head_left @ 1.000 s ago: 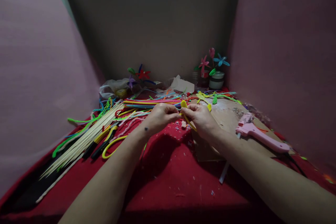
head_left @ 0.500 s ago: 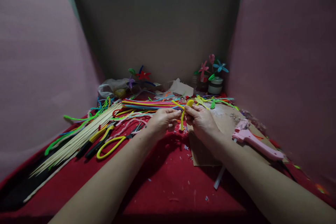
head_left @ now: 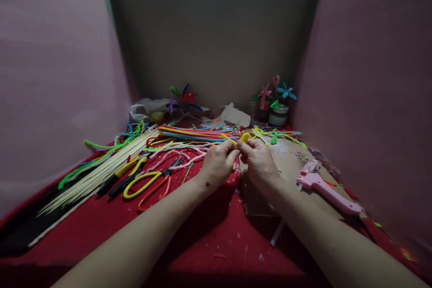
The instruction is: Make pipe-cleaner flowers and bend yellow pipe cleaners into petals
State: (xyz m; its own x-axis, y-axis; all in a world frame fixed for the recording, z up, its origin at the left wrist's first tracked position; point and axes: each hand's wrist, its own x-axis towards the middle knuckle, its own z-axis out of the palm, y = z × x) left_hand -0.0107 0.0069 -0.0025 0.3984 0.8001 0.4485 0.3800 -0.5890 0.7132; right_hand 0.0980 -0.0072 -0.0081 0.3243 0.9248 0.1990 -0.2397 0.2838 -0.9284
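The left hand and the right hand are meeting above the table, both grasping one yellow fuzzy pipe cleaner by thumb and forefinger. Its rounded, petal-like part is sitting just beyond the right fingertips, while a thin straight end is poking out past the left forefinger; the stretch between is being hidden by the fingers.

The right hand is hovering over the left edge of a flat brown cardboard sheet. A pink plastic glue gun is lying on that sheet, beyond the right forearm. Scissors with yellow and red loop handles are resting beside the left forearm. Between the forearms, red cloth is stretching to the near edge, carrying tiny scraps. Pale pink panels are standing on both sides, well apart from the hands.
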